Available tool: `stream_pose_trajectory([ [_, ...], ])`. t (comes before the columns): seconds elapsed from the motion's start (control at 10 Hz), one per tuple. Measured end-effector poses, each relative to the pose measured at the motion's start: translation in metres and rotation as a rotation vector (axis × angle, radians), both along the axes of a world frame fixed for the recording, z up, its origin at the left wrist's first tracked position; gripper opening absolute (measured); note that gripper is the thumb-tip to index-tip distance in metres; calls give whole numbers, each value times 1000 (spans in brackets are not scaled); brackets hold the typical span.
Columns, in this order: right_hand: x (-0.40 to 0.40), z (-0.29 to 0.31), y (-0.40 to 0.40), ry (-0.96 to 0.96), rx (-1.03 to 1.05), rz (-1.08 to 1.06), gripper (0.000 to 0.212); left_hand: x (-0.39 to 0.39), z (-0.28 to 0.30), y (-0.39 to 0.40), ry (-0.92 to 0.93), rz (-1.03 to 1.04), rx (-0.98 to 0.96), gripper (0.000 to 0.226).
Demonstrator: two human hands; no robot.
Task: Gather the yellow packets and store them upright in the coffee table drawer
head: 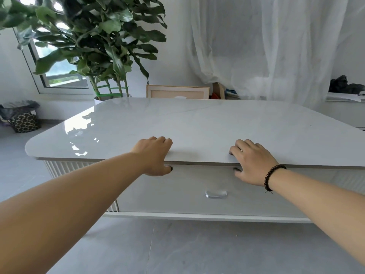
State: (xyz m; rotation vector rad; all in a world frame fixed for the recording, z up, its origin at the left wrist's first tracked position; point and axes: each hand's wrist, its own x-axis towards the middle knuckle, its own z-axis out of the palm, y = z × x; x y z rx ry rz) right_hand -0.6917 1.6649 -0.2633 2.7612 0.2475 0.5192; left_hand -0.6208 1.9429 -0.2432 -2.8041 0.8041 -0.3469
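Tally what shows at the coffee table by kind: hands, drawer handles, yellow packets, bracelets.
Hands: 2, left hand and right hand, both on the tabletop edge
Drawer handle: 1
Beaded bracelet: 1
Yellow packets: 0 in view
Total: 4

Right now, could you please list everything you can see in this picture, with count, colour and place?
Glossy marble-look coffee table top: one, pale grey, centre.
Flat-fronted drawer: one, pale grey, under the top's near edge, shut.
Oval metal drawer handle: one, silver, drawer front.
Leafy potted plant: one, green, behind table, left.
Wooden picture frame: one, light wood, behind table.
Sheer curtain: one, white, back right.
Patterned basket: one, dark with pale pattern, floor far left.
Yellow packets: none visible.
Beaded bracelet: one, dark, right wrist.
Left hand: fingers on top's edge, thumb below.
Right hand: same hold, right of it.
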Motion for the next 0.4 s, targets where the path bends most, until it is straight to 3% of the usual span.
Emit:
stream_pose_trajectory([
  [0.1, -5, 9, 8, 131, 143, -122, 42, -10, 11, 0, 48, 27, 51, 53],
  [0.2, -10, 23, 19, 244, 426, -244, 49, -22, 22, 0, 67, 62, 76, 56],
  [0.4, -30, 55, 33, 169, 590, -233, 49, -56, 41, 0, 114, 64, -55, 55],
])
